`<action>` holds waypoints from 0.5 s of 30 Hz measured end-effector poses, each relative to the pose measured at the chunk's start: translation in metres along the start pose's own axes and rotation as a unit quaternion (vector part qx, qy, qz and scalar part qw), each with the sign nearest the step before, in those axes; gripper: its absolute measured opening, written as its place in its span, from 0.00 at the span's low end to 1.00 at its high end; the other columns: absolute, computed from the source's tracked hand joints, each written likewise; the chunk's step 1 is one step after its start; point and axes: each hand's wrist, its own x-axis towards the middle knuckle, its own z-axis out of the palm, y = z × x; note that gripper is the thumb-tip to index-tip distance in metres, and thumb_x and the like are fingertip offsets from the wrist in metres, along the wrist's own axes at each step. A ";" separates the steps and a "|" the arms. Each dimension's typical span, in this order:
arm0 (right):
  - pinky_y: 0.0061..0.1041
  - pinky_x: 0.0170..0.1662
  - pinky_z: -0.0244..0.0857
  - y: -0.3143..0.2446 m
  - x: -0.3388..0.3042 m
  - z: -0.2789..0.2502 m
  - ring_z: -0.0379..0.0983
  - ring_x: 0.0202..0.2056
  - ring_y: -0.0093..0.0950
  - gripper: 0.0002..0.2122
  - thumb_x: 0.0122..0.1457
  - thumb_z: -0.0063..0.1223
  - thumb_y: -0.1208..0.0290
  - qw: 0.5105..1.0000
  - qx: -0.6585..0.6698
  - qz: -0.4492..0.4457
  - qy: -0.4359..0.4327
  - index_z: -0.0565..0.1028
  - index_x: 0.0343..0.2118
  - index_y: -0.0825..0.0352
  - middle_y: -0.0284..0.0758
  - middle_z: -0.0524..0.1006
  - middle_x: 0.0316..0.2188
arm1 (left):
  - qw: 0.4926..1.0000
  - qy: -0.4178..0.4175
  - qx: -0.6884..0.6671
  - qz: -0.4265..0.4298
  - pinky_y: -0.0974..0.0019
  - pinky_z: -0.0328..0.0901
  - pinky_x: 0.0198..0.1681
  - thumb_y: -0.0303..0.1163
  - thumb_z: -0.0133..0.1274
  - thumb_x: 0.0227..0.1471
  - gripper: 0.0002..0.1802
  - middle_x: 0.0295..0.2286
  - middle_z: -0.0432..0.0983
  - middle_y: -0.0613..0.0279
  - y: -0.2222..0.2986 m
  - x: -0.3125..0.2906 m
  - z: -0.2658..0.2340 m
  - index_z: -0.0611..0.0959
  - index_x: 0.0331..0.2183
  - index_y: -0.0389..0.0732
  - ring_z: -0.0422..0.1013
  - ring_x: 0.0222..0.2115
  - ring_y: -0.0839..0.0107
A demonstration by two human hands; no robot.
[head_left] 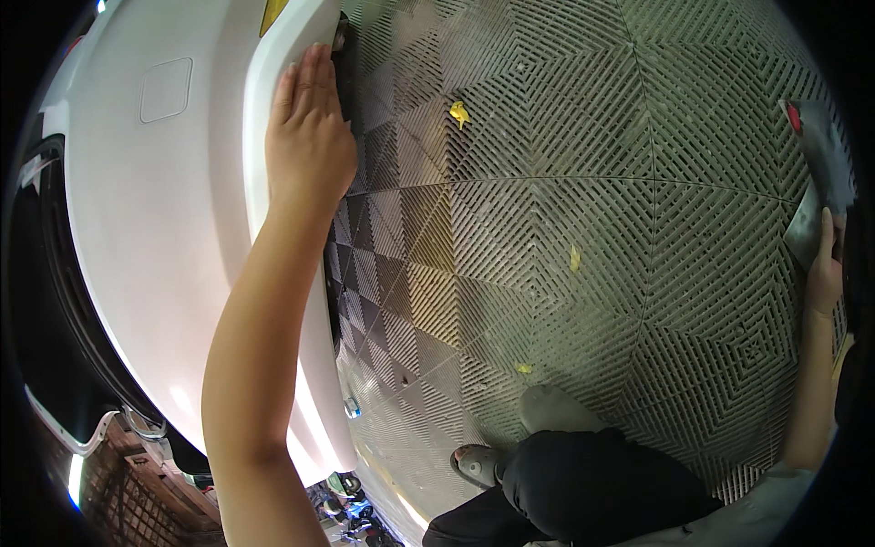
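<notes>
Head view: the left hand (pixel 308 137) reaches up with the arm stretched out, fingers straight and pressed together, palm flat on the lower edge of the white car bumper (pixel 164 228), glossy and curved, filling the left side. The right hand (pixel 823 273) at the far right edge pinches a grey scraper (pixel 820 164) with a red tip, raised above the grated floor tiles (pixel 583 182). Yellow scraps (pixel 459 113) lie on the tiles.

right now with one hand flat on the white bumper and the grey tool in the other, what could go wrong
1. The left hand presses right at the white bumper edge; it might slip off into the dark gap.
2. The right hand grips only the bottom of the grey tool, so it may twist or drop.
3. Yellow scraps on the grated floor could be slippery near the shoes.
</notes>
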 end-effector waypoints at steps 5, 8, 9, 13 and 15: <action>0.20 0.56 0.65 -0.004 -0.001 0.003 0.75 0.48 0.22 0.11 0.76 0.52 0.72 0.999 0.034 0.019 -0.016 0.80 0.53 0.73 0.32 0.80 0.46 | 0.998 -0.046 -0.019 0.024 0.57 0.40 0.78 0.41 0.54 0.60 0.42 0.73 0.57 0.52 0.005 -0.043 0.001 0.66 0.69 0.29 0.49 0.75 0.62; 0.19 0.54 0.65 -0.014 -0.002 0.008 0.75 0.46 0.20 0.10 0.75 0.53 0.72 0.999 0.037 0.010 0.006 0.80 0.52 0.73 0.31 0.80 0.44 | 0.995 -0.065 0.026 0.074 0.56 0.39 0.78 0.39 0.52 0.61 0.40 0.71 0.59 0.47 0.013 -0.102 0.008 0.68 0.67 0.26 0.52 0.74 0.61; 0.19 0.53 0.65 -0.018 -0.001 0.010 0.74 0.46 0.20 0.10 0.75 0.54 0.73 0.999 0.033 -0.004 0.009 0.80 0.51 0.73 0.31 0.80 0.43 | 0.993 -0.058 0.028 0.094 0.56 0.39 0.78 0.39 0.51 0.61 0.38 0.70 0.61 0.44 0.016 -0.123 0.010 0.69 0.66 0.24 0.53 0.74 0.61; 0.19 0.44 0.65 -0.031 0.006 0.019 0.71 0.37 0.17 0.09 0.74 0.57 0.71 0.995 0.090 0.042 0.019 0.81 0.48 0.72 0.28 0.79 0.36 | 0.984 -0.098 -0.100 0.106 0.53 0.40 0.78 0.32 0.49 0.56 0.32 0.68 0.64 0.40 0.034 -0.217 0.009 0.77 0.58 0.20 0.55 0.73 0.51; 0.19 0.37 0.63 -0.037 0.008 0.025 0.67 0.32 0.14 0.10 0.72 0.61 0.69 0.995 0.077 0.034 0.056 0.82 0.45 0.73 0.26 0.77 0.31 | 0.929 -0.222 -0.291 0.059 0.51 0.44 0.77 0.35 0.53 0.57 0.31 0.69 0.61 0.39 0.042 -0.263 -0.001 0.79 0.58 0.26 0.53 0.73 0.47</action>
